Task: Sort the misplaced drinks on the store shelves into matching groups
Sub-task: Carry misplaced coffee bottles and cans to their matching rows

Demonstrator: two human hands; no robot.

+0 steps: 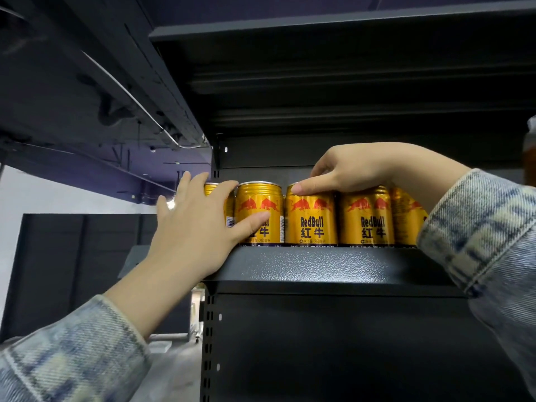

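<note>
Several gold Red Bull cans stand in a row on a high black shelf (333,271). My left hand (191,230) wraps the leftmost can (211,189), fingers over its top and thumb lying across the front of the second can (259,204). My right hand (351,169) comes from the right and grips the third can (311,219) at its top rim, thumb on the front. A fourth can (367,219) and a fifth can (404,219) stand to the right, partly behind my right denim sleeve.
Another black shelf (319,27) hangs close above the cans. At the far right edge, a brownish bottle (529,158) shows only partly. The shelf's perforated upright (207,343) runs down at the left end. Left of the unit there is open store space with dark ceiling beams.
</note>
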